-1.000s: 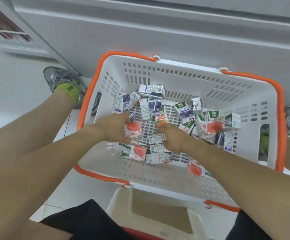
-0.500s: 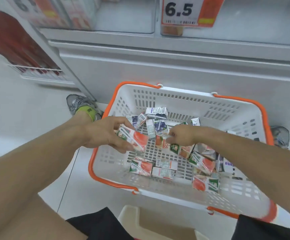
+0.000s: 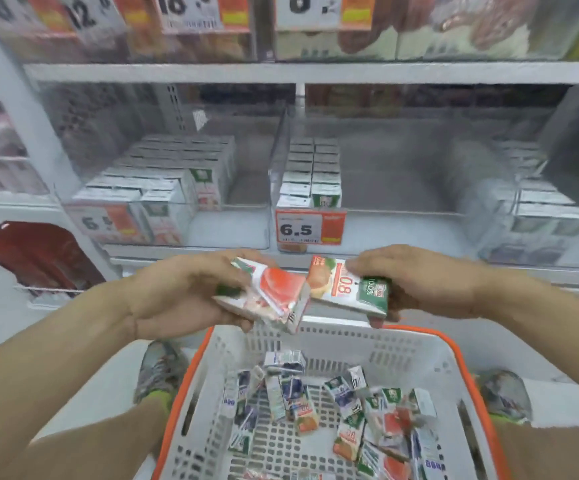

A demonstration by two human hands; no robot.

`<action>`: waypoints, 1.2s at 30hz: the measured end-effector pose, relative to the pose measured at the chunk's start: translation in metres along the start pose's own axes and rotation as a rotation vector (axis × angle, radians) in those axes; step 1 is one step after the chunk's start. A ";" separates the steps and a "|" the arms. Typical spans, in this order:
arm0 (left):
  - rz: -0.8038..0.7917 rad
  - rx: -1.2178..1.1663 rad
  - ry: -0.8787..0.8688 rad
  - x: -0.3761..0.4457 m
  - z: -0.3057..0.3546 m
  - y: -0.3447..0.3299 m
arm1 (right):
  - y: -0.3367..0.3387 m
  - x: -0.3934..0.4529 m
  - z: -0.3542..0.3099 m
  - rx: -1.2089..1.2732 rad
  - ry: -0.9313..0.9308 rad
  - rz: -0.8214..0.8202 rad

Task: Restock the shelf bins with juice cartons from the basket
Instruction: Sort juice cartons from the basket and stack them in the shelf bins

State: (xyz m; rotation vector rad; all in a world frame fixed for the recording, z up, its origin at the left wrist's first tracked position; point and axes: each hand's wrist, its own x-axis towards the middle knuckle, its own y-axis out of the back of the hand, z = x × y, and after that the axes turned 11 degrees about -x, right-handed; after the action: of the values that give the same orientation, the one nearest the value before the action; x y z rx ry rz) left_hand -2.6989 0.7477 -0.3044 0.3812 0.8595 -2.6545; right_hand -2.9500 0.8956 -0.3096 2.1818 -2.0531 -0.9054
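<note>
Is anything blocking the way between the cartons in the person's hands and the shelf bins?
Nothing visible blocks them. The left hand and right hand hold cartons above the basket, and only open space lies before the clear-fronted bins, which are open on top.

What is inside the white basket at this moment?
The white basket holds a loose jumble of small juice cartons, purple, orange and red-printed, lying at all angles on its perforated floor. Its near end is out of frame, so any cartons there cannot be seen.
</note>
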 end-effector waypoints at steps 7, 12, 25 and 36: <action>0.443 0.098 -0.249 0.034 0.004 -0.028 | 0.017 0.006 0.000 0.170 0.143 0.122; 0.379 0.021 -0.302 0.035 0.011 -0.018 | 0.023 0.013 0.004 0.375 0.166 0.242; 0.327 0.079 -0.439 0.048 0.007 -0.005 | 0.042 0.038 -0.006 -0.053 0.468 0.994; 0.258 -0.087 -0.529 0.045 0.004 -0.007 | 0.040 0.091 -0.013 -0.671 0.342 0.878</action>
State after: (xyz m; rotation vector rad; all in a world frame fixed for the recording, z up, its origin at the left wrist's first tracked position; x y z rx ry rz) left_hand -2.7427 0.7403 -0.3131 -0.2153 0.6935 -2.2989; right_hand -2.9832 0.8021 -0.3191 0.8810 -1.8426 -0.8279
